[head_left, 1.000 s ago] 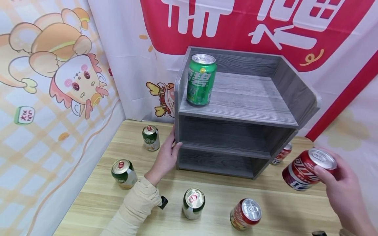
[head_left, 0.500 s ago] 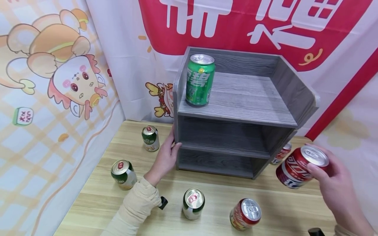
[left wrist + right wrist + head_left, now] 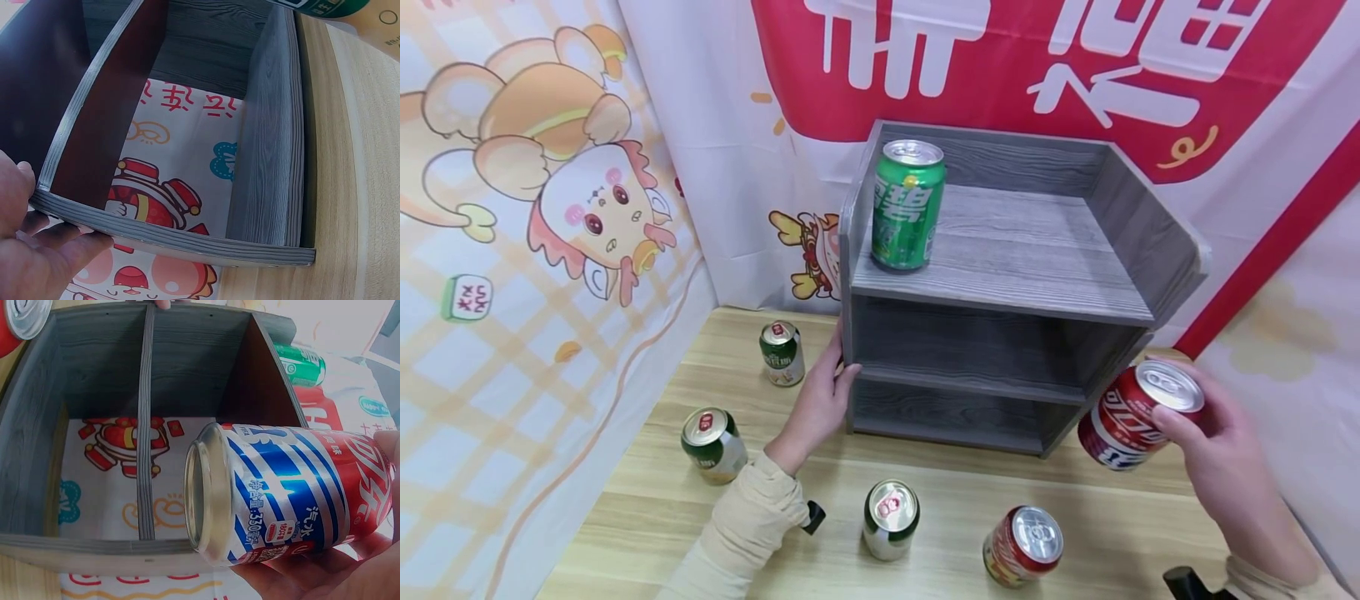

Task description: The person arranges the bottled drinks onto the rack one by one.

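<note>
My left hand (image 3: 818, 398) grips the left side panel of a grey wooden shelf (image 3: 1007, 307), thumb at the front edge and fingers along the outside, as the left wrist view also shows. In my right hand (image 3: 1228, 467) is a red cola can (image 3: 1123, 425), held tilted in the air by the shelf's right side. The right wrist view shows that can's silver base (image 3: 209, 494) pointing toward the shelf's open compartments. A green soda can (image 3: 907, 212) stands upright on the top board, at its left end. Both lower compartments hold nothing visible.
Left of the shelf stand two green-and-white cans, one farther back (image 3: 782, 354) and one nearer (image 3: 715, 446). In front are another green-and-white can (image 3: 891, 521) and a red can (image 3: 1024, 546) on the wooden table (image 3: 820, 567). A printed cloth (image 3: 737, 167) hangs behind.
My right hand has carried the cola can leftward and slightly up, closer to the shelf's right side, covering the red can behind it. The left hand keeps its hold on the side panel.
</note>
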{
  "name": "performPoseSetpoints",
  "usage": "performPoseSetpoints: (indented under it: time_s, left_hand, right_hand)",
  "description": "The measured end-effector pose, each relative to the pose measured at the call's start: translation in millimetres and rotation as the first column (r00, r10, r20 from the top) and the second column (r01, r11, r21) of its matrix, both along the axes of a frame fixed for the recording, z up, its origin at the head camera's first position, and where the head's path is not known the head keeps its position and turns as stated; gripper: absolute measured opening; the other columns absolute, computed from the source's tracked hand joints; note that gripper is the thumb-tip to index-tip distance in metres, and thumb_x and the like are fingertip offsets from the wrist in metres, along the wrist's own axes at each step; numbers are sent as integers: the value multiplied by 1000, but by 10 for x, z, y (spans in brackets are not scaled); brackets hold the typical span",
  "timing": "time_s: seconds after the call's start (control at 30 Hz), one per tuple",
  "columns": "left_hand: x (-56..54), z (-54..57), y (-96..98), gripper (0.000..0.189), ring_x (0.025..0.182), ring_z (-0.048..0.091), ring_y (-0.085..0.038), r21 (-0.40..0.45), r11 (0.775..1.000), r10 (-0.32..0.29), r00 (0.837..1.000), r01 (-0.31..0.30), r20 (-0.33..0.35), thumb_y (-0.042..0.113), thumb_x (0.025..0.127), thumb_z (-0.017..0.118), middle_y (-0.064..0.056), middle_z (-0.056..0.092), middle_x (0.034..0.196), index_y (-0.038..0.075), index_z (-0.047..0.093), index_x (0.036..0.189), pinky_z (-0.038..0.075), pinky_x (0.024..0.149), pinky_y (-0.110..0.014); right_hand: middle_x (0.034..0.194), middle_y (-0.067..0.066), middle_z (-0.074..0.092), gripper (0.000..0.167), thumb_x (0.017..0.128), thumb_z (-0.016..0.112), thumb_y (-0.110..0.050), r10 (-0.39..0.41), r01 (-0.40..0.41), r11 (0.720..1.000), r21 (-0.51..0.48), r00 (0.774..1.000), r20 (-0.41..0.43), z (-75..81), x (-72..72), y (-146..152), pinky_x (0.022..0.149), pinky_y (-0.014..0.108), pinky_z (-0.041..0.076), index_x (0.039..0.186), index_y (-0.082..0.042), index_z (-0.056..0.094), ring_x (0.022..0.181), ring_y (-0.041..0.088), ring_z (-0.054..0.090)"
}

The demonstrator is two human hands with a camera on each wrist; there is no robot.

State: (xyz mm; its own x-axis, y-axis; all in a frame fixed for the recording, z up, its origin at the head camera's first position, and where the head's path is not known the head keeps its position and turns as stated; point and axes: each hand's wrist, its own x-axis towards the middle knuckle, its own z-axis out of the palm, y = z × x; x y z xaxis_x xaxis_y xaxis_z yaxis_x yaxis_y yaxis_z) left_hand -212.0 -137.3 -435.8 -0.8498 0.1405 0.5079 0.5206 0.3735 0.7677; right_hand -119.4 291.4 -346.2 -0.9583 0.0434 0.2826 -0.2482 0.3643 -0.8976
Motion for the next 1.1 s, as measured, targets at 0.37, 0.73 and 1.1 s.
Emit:
performPoseSetpoints:
  time_s: [0.37,0.73,1.1]
  left_hand:
    - [5,-5,2,67,143,40,-34,5,1000,-2,1000,2,1,2,105,50,-16,25,165,6,16,163,42,113,-43]
    - [10,6,-1,67,143,41,-33,0,1000,3,1000,-3,5,3,106,50,-14,26,165,7,16,164,43,113,-43]
    - [23,2,-8,67,143,41,-32,-4,1000,11,1000,-11,-4,3,105,51,-14,26,165,6,17,163,41,115,-41]
  right_hand:
    - [125,-6,58,50,100,59,-1,47,-49,999,-20,997,-60,19,-71,-247,79,11,51,147,-14,54,106,10,54]
    - [124,-6,57,46,102,60,-9,70,-69,997,27,997,-20,62,-172,-417,80,12,52,146,-19,54,107,12,54]
    - [121,-7,58,44,101,60,-8,89,-89,996,14,996,-22,70,-253,-464,80,13,52,144,-20,56,105,11,54]
